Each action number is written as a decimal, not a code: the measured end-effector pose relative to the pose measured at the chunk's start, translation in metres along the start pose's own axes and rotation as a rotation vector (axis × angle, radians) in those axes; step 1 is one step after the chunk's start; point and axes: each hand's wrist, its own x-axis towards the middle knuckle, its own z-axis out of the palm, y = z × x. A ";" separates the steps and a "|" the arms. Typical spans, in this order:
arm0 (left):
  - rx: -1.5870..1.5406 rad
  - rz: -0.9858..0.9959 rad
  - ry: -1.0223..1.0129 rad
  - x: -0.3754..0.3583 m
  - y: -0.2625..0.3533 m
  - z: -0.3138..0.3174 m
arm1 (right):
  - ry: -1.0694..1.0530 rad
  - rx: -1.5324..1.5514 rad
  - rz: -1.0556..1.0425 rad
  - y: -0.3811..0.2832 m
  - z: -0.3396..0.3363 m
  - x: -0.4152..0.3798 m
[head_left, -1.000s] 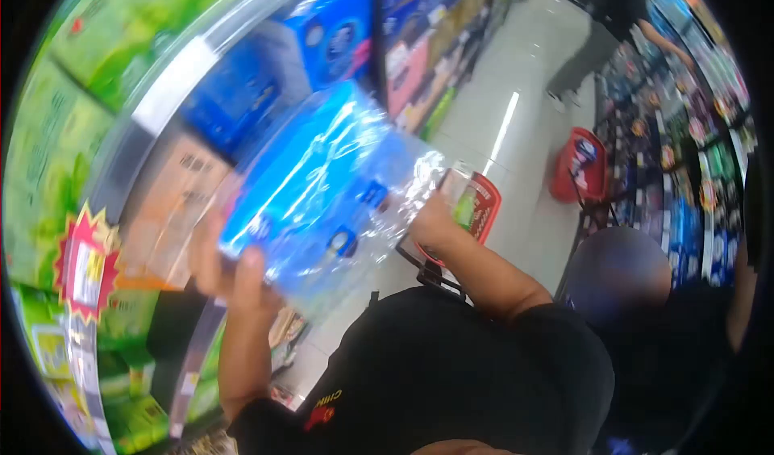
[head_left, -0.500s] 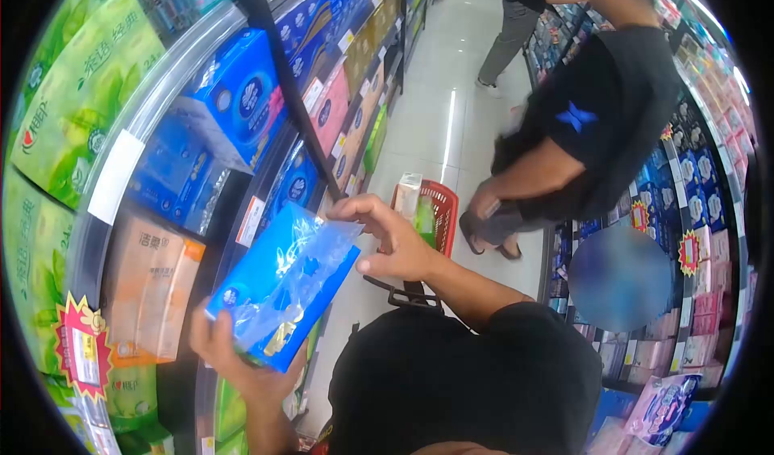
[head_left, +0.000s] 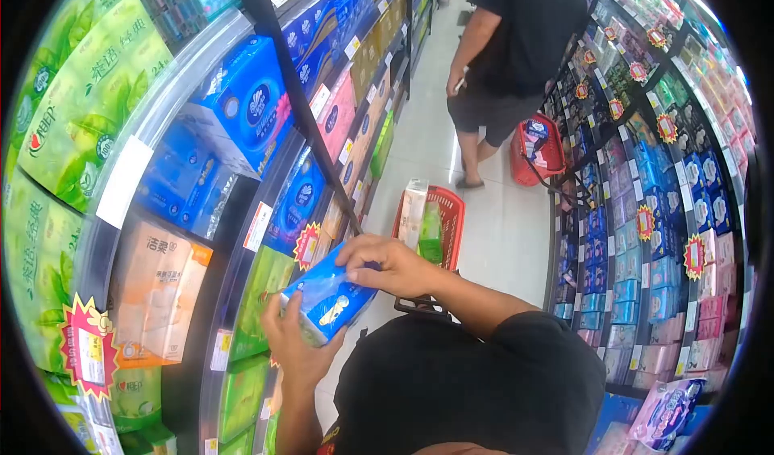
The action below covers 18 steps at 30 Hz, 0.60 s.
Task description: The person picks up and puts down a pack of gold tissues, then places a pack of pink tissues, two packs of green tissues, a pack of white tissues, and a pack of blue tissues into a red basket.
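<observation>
Both of my hands hold a blue tissue pack (head_left: 339, 292) with clear film and a gold-and-white print on its side. My left hand (head_left: 297, 338) grips the lower left end, thumb and fingers around the edges. Over the upper right end, my right hand (head_left: 389, 263) is closed with bent fingers on the wrapper. Just beyond my right hand stands a red shopping basket (head_left: 456, 221). Inside it are a pale box-shaped pack (head_left: 413, 206) and a green pack (head_left: 431, 237).
On the left, shelves carry green tissue packs (head_left: 93, 100), blue packs (head_left: 246, 104) and an orange pack (head_left: 157, 285). A person in black (head_left: 524, 43) stands ahead in the aisle near another red basket (head_left: 538, 160). Full shelves (head_left: 637, 253) line the right side.
The tissue pack has moved right and down, closer to my body, still in both hands. The nearby person has moved farther up the aisle, and a second red basket now shows.
</observation>
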 end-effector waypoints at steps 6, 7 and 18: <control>-0.007 0.009 -0.042 -0.006 -0.002 0.014 | -0.009 -0.384 -0.169 -0.004 0.000 0.002; -0.002 -0.009 -0.063 -0.008 -0.003 0.015 | -0.011 -0.409 -0.187 0.000 0.002 0.001; -0.042 -0.023 -0.102 -0.019 -0.017 0.038 | -0.042 -0.379 0.031 0.028 0.002 -0.002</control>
